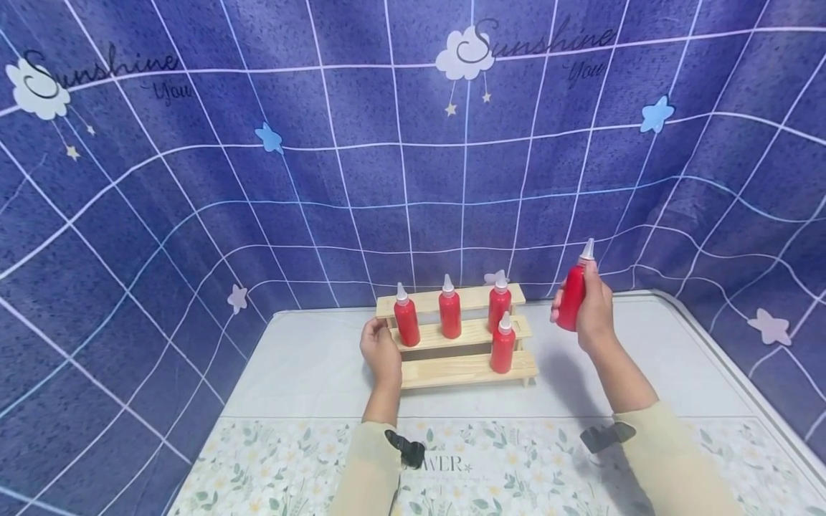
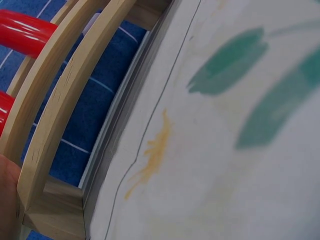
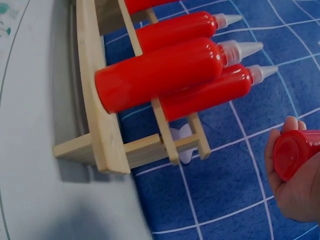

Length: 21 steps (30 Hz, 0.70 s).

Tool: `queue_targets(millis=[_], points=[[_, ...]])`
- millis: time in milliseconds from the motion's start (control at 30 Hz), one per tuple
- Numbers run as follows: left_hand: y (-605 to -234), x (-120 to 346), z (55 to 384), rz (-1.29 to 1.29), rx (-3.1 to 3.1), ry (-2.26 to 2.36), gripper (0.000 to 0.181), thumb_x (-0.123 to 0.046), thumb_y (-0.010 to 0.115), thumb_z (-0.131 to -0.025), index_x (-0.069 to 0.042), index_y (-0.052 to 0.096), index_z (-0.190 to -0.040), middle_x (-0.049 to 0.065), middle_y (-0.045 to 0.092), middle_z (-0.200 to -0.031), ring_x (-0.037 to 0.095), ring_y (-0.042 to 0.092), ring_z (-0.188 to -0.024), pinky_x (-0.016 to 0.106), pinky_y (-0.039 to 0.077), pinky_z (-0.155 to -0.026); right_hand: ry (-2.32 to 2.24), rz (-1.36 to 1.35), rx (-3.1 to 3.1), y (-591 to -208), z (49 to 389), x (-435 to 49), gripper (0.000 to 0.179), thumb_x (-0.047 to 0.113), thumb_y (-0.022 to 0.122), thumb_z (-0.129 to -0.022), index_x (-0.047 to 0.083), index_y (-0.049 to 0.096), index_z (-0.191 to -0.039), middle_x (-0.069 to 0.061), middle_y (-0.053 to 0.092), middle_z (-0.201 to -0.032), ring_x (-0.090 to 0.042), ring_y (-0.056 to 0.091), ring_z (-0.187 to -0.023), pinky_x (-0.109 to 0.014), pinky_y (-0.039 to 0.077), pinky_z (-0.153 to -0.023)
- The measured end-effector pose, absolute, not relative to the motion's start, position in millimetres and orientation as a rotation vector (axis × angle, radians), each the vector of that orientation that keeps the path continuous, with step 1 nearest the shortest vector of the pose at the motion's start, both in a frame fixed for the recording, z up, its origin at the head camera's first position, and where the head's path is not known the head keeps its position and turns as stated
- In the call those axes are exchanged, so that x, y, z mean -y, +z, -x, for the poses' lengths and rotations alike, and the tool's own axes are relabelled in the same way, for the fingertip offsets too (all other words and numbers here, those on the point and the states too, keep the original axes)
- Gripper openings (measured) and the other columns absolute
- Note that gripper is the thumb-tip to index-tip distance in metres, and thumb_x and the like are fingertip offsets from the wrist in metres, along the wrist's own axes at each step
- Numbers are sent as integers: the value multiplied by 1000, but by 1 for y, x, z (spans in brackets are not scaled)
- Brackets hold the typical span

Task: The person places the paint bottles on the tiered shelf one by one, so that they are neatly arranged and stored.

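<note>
My right hand [image 1: 595, 308] grips a red squeeze bottle [image 1: 571, 297] with a clear pointed nozzle, held up in the air to the right of a wooden stepped rack [image 1: 461, 371]. In the right wrist view the bottle's round base [image 3: 290, 155] faces the camera. My left hand [image 1: 382, 352] touches the left end of the rack; its fingertips are partly hidden behind the wood. Three red bottles stand on the middle step, among them the left one [image 1: 407, 322] and the centre one [image 1: 450, 315]. Another bottle [image 1: 502, 350] stands at the right end of the lowest step.
The rack stands on a white table [image 1: 310, 358] near its back edge. A floral mat [image 1: 516, 459] covers the table's front part. A blue curtain [image 1: 426, 179] with white grid lines hangs behind and at both sides.
</note>
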<state>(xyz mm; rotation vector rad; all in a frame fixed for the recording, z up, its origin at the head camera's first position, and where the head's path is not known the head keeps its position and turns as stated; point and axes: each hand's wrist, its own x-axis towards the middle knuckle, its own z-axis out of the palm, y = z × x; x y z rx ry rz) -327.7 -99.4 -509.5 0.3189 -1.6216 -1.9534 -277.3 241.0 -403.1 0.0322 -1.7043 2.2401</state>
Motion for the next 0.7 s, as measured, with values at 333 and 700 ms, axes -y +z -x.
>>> queue_targets(millis=[333, 700], points=[[-514, 101, 330, -306, 1618, -1967, 25, 3, 48, -97, 4, 67, -114, 20, 68, -120, 27, 64, -119, 37, 55, -111, 2272, -147, 1681, -391, 267, -230, 56, 57, 37, -110, 6, 56, -96, 2, 67, -65, -11, 67, -50, -27, 62, -52], [-510, 100, 328, -295, 1630, -1968, 25, 4, 48, -98, 5, 66, -115, 22, 66, -124, 33, 62, -128, 47, 51, -118, 2255, -219, 1721, -386, 259, -222, 50, 52, 40, -111, 6, 56, -102, 3, 69, -71, -10, 71, -57, -26, 64, -59]])
